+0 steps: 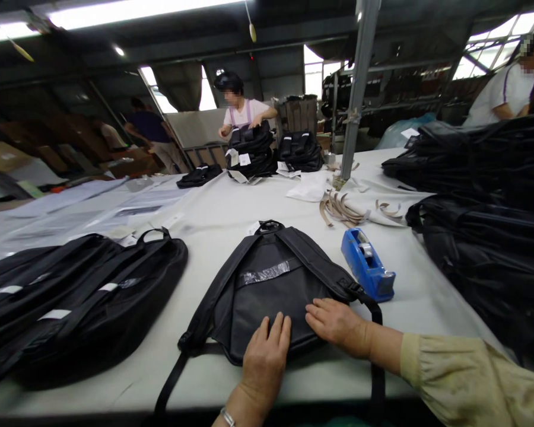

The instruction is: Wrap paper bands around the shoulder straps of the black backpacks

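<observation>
On table (209,243) | 2 hands (267,362) (340,326) flat, unclenched on backpack (267,296) | tape dispenser (367,267), bag piles (485,249) alongside

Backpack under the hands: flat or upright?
Flat: the backpack lies on the table, shoulder straps facing up, left hand and right hand resting on it.

- You are looking through a single camera worn on your head, facing forward and down across the tabletop (204,255).
- Your viewpoint is sitting close above the near edge, with the black backpack (271,302) taking up the lower middle at short range.
- Your left wrist (244,403) and right sleeve (463,373) are showing very near the lens, at the bottom and lower right.
- Your sight line is running on to a co-worker (249,112), well apart beyond the tabletop.
- Your frame is also taking in ceiling lights (137,12) at top left and a metal post (360,89) leaning rightward.
</observation>
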The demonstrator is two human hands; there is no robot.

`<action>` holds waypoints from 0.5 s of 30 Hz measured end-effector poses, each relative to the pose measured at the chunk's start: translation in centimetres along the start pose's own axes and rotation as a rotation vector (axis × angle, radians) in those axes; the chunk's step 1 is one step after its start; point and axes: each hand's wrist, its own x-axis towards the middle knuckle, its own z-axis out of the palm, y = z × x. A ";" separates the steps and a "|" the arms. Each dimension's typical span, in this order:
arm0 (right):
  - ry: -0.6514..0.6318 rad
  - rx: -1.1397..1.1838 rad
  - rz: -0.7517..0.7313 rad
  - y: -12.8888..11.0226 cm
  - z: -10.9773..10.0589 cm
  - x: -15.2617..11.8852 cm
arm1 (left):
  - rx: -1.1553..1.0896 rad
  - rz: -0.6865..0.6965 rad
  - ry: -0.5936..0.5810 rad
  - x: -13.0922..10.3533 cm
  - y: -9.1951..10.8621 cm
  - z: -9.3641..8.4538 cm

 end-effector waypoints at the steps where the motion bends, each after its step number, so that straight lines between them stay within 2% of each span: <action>1: -0.033 0.033 0.016 -0.3 -0.5 0.2 | 0.015 0.030 0.009 -0.2 0.1 0.1; 4: -0.142 0.193 0.102 -1.2 -2.3 2.0 | 0.028 0.112 0.000 -0.1 0.2 0.2; 7: -0.151 0.325 0.175 -1.4 -2.7 4.9 | -0.001 0.181 0.003 -0.1 0.0 0.2; 9: -0.124 0.362 0.128 -1.1 -2.0 5.9 | -0.031 0.259 0.055 -0.5 -0.7 0.3; 12: -0.141 0.395 -0.002 -0.2 -0.7 5.3 | -0.074 0.429 0.179 -1.2 -3.0 0.3; 13: -0.155 0.402 -0.038 0.0 -0.6 4.8 | -0.096 0.497 0.195 -1.2 -4.0 0.4; 15: -0.167 0.404 -0.107 0.4 -0.7 3.7 | -0.167 0.621 0.150 -0.9 -6.2 0.6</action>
